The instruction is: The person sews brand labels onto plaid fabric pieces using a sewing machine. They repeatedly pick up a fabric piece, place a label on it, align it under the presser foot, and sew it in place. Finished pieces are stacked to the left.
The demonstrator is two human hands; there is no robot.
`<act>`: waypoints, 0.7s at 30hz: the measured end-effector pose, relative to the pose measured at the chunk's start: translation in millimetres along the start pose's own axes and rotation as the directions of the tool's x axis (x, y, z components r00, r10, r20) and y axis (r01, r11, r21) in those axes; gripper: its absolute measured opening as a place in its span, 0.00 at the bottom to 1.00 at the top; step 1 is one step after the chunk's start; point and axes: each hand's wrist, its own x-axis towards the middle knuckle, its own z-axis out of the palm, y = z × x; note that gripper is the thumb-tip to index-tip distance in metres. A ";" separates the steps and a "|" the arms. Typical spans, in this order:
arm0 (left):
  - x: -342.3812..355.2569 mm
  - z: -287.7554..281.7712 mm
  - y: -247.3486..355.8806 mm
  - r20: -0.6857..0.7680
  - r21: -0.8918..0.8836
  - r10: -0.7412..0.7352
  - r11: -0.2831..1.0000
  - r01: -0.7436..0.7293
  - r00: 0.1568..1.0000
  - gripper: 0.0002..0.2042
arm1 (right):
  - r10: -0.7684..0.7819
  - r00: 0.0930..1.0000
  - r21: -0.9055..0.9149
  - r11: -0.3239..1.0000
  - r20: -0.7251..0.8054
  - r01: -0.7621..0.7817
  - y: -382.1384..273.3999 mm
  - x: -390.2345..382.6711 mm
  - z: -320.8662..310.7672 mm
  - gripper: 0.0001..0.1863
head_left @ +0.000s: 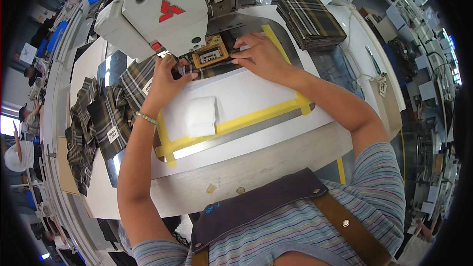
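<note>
A brown plaid fabric piece [212, 72] lies under the sewing machine head [167, 12]. On it rests a small brass-coloured rectangular clamp frame [225, 49], with a pale printed label [213, 55] inside its opening. My left hand [166, 79] is at the fabric just left of the frame, thumb and fingers apart, some fingertips partly hidden. On the frame's other side, my right hand [263, 56] has its fingers spread, their tips by the frame's right edge and the dark cloth. Neither hand visibly grasps anything.
Loose plaid pieces with labels [106, 113] heap at the left. A neat stack of plaid pieces [311, 22] stands at the back right. White folded material [202, 116] lies inside a yellow tape border [236, 127]. Thread snips [373, 60] lie far right.
</note>
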 end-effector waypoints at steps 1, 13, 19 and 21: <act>-0.6 -6.3 2.6 0.052 0.024 0.049 0.998 -0.051 0.997 0.19 | 0.000 1.000 0.010 1.000 -0.001 0.000 3.1 -1.1 0.4 0.13; -4.3 9.2 12.4 -0.072 -0.248 -0.185 0.955 0.162 0.980 0.08 | -0.156 0.988 -0.251 0.955 0.019 0.156 -17.6 2.1 -10.0 0.22; -19.4 3.3 11.1 -0.007 -0.399 -0.045 0.916 0.038 0.999 0.07 | -0.316 0.947 -0.379 0.871 0.058 0.314 -10.3 11.3 -1.1 0.11; -22.6 -0.5 15.8 -0.025 -0.344 0.015 0.939 -0.022 1.000 0.07 | -0.337 0.939 -0.376 0.862 0.076 0.340 -8.6 11.6 -3.5 0.08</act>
